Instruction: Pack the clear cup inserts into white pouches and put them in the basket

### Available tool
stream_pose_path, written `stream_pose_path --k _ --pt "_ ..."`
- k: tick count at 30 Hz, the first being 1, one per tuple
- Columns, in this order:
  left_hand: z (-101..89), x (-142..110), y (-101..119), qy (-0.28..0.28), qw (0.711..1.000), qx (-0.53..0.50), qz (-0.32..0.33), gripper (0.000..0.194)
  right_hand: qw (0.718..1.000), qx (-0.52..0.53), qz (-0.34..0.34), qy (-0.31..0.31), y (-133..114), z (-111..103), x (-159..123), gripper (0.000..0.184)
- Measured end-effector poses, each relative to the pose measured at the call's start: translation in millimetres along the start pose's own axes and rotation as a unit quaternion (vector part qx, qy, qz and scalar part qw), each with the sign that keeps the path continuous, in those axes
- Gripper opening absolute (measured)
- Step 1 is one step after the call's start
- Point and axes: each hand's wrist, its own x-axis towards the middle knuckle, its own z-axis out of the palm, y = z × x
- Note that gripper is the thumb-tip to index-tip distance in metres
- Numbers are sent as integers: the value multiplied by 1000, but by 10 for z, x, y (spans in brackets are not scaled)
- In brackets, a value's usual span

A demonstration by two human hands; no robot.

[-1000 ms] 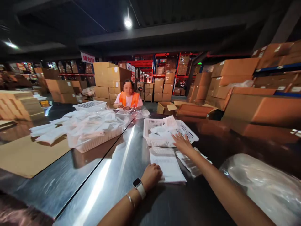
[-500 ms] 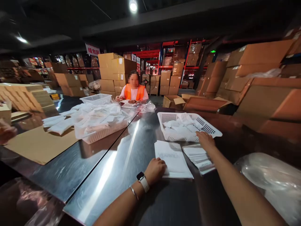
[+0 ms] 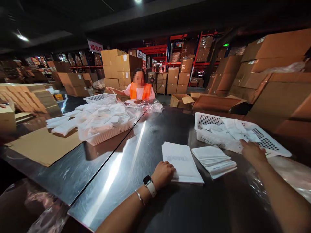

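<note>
My left hand (image 3: 164,174), with a watch and a bracelet on its wrist, rests with loosely bent fingers on the left edge of a stack of flat white sheets or bags (image 3: 183,161). Grey print shows faintly on the top one. Just right of it lies a fanned stack of white packets (image 3: 213,161). My right hand (image 3: 254,152) is closed at the near rim of a white perforated plastic basket (image 3: 220,140). Inside the basket lie several crumpled white packets (image 3: 234,127), some with dark print.
A heaped white basket (image 3: 107,137) stands left of the table seam, near a cardboard sheet (image 3: 48,145). Across the table sits a person in an orange vest (image 3: 140,90). Clear plastic (image 3: 291,174) lies under my right forearm. Cardboard boxes (image 3: 277,48) rise at the right.
The basket has slid to the right along with my right hand, away from the stacks. My left hand stays at the flat stack. The person opposite has stretched an arm out sideways.
</note>
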Motion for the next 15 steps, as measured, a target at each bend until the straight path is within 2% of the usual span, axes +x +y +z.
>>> stream_pose_path --k 2,4,5,6,7,9,10,12,13,15 --pt "-24 1 15 -7 1000 2 1 18 1000 2 0 16 -58 50 -48 49" --pt "-30 8 27 2 1000 -4 3 17 998 7 -38 48 -322 169 -201 48" --pt "-25 15 28 10 1000 -6 4 17 995 13 -80 58 -526 253 -323 47" --pt "-16 24 25 18 1000 -7 6 16 984 24 -156 77 -760 348 -470 44" --pt "-3 33 19 24 1000 -6 8 14 965 41 -251 68 -1008 446 -633 43" --pt "24 49 -3 25 1000 -5 11 10 906 87 -414 13 -1473 620 -964 47" --pt "36 52 -15 23 1000 -6 16 9 893 96 -438 -29 -1659 679 -1106 51" --pt "54 50 -36 18 999 -13 24 7 898 96 -417 -105 -1900 731 -1304 58" --pt "59 45 -43 18 999 -18 24 8 906 92 -393 -129 -1955 729 -1356 61" --pt "65 36 -51 20 999 -34 18 9 917 92 -364 -134 -1965 709 -1384 62"
